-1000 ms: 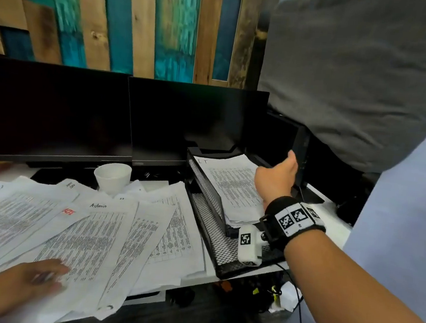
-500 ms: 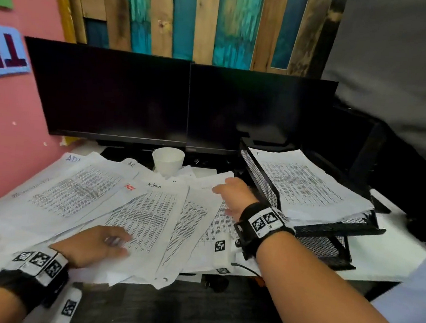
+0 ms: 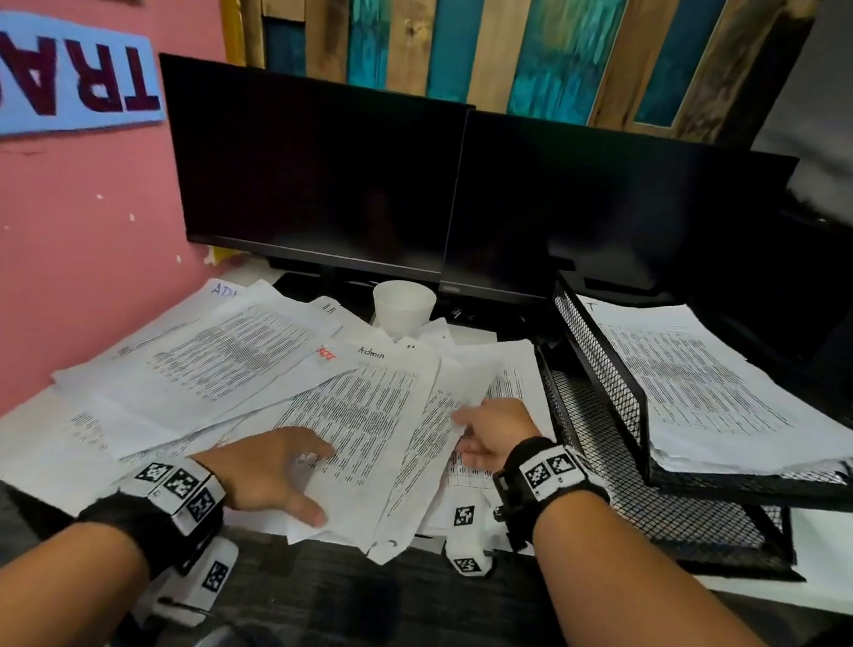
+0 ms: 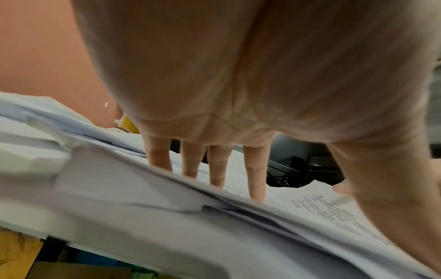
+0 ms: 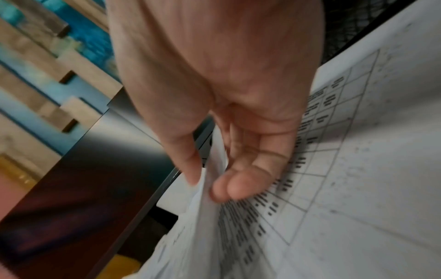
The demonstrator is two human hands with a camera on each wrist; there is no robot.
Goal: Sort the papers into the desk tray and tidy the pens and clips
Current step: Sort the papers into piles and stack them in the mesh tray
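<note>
The right hand [image 3: 489, 434] pinches the edge of one printed sheet [image 3: 436, 427] between thumb and curled fingers [image 5: 235, 186], lifting that edge off the loose papers [image 3: 234, 373] just beside the desk tray [image 3: 666, 504], on its left. The left hand [image 3: 267, 469] lies flat farther from the tray, fingers [image 4: 256, 177] straight and spread, pressing down on the sheet headed "Admin" [image 3: 354, 420]; it grips nothing. Both wrists wear black bands with square black-and-white markers. The loose papers fan out in overlapping layers away from the tray's left side, some hanging over the near edge of the white desk [image 3: 837, 560]. The tray is black wire mesh in two tiers: the upper tier holds a stack of printed papers [image 3: 707, 394], and the lower tier's mesh floor shows bare in front. A white cup [image 3: 403, 307] stands upright behind the loose papers, to the left of the tray and near its far corner. Behind the cup and tray stand two dark monitors [image 3: 456, 197] side by side. Beyond them is a wall of wooden planks painted teal and brown; farther left of the tray, a pink wall carries a blue sign with dark red letters. No pens or clips can be made out.
</note>
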